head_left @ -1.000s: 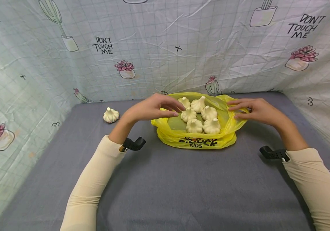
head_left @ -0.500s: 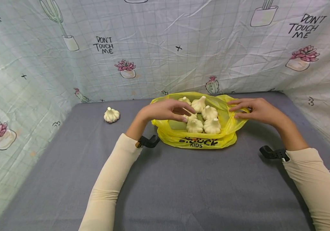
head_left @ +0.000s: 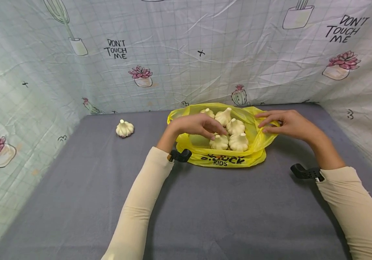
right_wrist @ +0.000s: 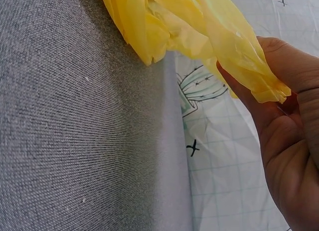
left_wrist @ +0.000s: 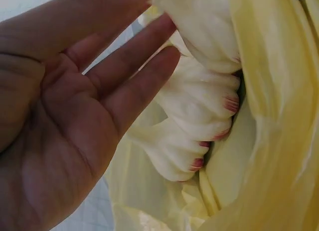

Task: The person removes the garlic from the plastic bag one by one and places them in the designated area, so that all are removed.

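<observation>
A yellow plastic bag (head_left: 221,159) printed with "KIDS" stands with its mouth spread, several garlic bulbs inside. My left hand (head_left: 199,124) reaches over the bag's left side, thumb and fingers close above the front-left garlic bulb (head_left: 219,142) and covering another behind it. In the left wrist view its fingers (left_wrist: 132,86) extend loosely, with tips right at an upper garlic bulb (left_wrist: 202,29). My right hand (head_left: 286,122) holds the bag's right edge; the right wrist view shows the yellow plastic (right_wrist: 244,61) pinched between thumb and finger. More garlic bulbs (head_left: 238,142) sit to the right inside.
One garlic bulb (head_left: 124,128) sits by itself on the grey cloth-covered table (head_left: 225,209), left of the bag. A printed white curtain (head_left: 172,54) hangs close behind the bag and along the sides. Each wrist wears a black camera mount (head_left: 304,171).
My left hand has moved right and slightly down over the bag, now covering a bulb that showed earlier. My right hand stays at the bag's right edge. The lone bulb has not moved.
</observation>
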A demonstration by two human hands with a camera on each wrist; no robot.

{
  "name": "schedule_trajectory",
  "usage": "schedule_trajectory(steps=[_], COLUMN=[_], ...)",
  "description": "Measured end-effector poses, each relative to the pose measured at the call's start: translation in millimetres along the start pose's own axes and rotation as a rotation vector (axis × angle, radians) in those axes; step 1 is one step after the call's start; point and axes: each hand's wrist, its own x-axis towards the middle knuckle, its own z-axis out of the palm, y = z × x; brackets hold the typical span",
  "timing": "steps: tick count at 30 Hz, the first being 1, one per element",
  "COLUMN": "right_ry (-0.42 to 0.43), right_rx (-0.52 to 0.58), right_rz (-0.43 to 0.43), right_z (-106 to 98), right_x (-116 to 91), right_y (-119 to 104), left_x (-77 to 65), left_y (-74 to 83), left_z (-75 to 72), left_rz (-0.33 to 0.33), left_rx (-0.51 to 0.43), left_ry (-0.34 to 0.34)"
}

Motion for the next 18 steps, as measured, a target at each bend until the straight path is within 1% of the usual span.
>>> schedule_trajectory(steps=[3, 11, 14, 18], right_ry=[-0.001, -0.006, -0.004, -0.005], right_rx=[0.007, 0.018, 0.027, 0.032], right_rz=[0.013, 0.022, 0.028, 0.038], right_z=[0.2, 1.8, 1.8, 2.2], right_x=[0.2, 1.8, 1.2, 0.6], right_y=[-0.2, -0.8, -2.4, -2.9], left_x=[2.6, 8.2, 9.2, 9.7], left_y=[-1.7, -4.2, -3.9, -4.1], left_z=[-0.7, -1.0, -1.5, -1.8], left_rz=[-0.005, -0.007, -0.004, 0.006], left_rx=[0.039, 0.070, 0.056, 0.010], left_ry=[0.003, 0.016, 0.024, 0.031])
